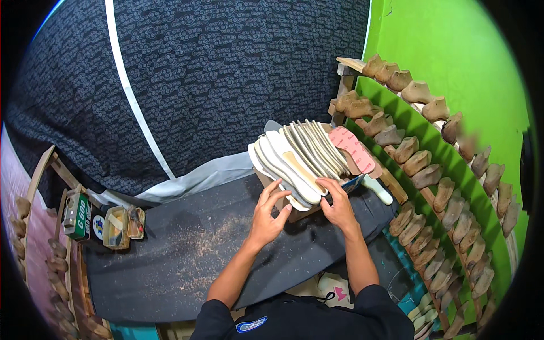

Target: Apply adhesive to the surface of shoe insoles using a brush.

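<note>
Cream and grey shoe insoles [280,150] stand packed in a cardboard box [297,216] on the dark bench. The front one, a white insole [289,170] with a tan strip, leans toward me. My left hand [269,215] is at the left edge of the front insoles, its fingers and thumb apart. At the near end of the white insole, my right hand [338,207] has its thumb and fingertips closed on the edge. A pink printed insole [352,150] sticks out at the right of the row.
Wood shavings [198,243] lie scattered on the black bench top [147,283]. A green tin [77,214] and plastic tubs [117,228] stand at its left end. Racks of wooden shoe lasts [416,161] line the right wall. A white-handled tool [377,190] lies beside the box.
</note>
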`<state>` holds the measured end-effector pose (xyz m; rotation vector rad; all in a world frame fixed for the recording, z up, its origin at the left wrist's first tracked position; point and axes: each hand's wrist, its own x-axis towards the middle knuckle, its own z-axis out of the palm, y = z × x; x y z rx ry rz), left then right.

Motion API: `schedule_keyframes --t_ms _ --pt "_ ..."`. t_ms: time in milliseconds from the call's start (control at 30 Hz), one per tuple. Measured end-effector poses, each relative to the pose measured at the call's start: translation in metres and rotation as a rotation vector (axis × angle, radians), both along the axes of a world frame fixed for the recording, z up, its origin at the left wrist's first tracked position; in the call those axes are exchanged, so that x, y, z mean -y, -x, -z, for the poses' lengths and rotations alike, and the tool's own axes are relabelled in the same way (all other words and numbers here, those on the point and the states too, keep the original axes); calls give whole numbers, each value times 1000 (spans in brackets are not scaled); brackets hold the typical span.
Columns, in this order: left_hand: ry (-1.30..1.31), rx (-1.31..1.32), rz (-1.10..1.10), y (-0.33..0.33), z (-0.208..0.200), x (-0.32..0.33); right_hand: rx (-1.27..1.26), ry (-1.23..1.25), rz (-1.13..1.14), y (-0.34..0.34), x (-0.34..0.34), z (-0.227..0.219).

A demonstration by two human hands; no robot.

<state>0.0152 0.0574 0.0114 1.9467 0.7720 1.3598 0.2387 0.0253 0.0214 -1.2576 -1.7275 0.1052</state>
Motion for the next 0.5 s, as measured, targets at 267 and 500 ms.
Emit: schedule_keyframes --t_ms 267,500 --pt "-6 -88 6 -6 6 -15 -238 8 168 -8 -9 16" --pt "75 -71 29 -15 13 -17 -702 -112 81 -20 -27 44"
